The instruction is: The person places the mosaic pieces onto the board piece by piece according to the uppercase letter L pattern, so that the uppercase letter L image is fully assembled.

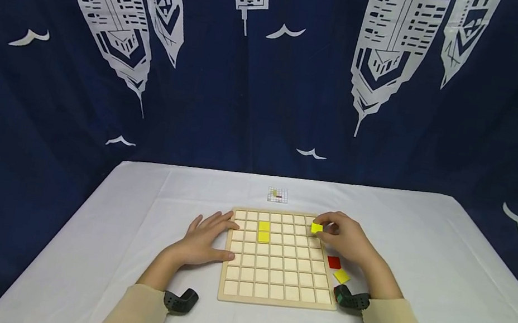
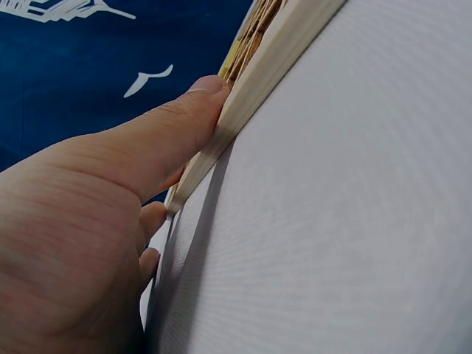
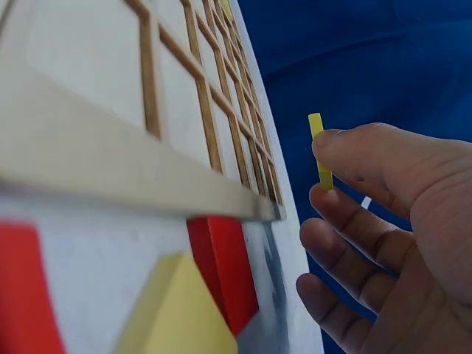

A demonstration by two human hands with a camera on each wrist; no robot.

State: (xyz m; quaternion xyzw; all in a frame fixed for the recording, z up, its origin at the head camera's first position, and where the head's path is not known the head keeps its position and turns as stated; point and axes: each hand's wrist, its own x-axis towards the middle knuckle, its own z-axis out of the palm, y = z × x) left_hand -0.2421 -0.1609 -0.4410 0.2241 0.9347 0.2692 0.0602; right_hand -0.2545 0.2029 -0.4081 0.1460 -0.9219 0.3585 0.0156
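A wooden grid board (image 1: 277, 303) lies on the white table, with two yellow square tiles (image 1: 264, 231) one above the other in its upper left part. My right hand (image 1: 348, 240) pinches a third yellow tile (image 3: 321, 151) between thumb and index finger, held above the board's upper right corner. In the right wrist view the other fingers are loosely bent. My left hand (image 1: 203, 237) rests along the board's left edge, fingers spread and fairly straight. In the left wrist view its thumb (image 2: 177, 122) touches the board's rim.
Beside the board's right edge lie a red tile (image 1: 334, 262) and a yellow tile (image 1: 341, 276); another red piece (image 3: 26, 287) is partly visible near the right wrist. A small printed grid card (image 1: 277, 195) lies behind the board. A dark blue patterned curtain (image 1: 248, 98) hangs behind the table.
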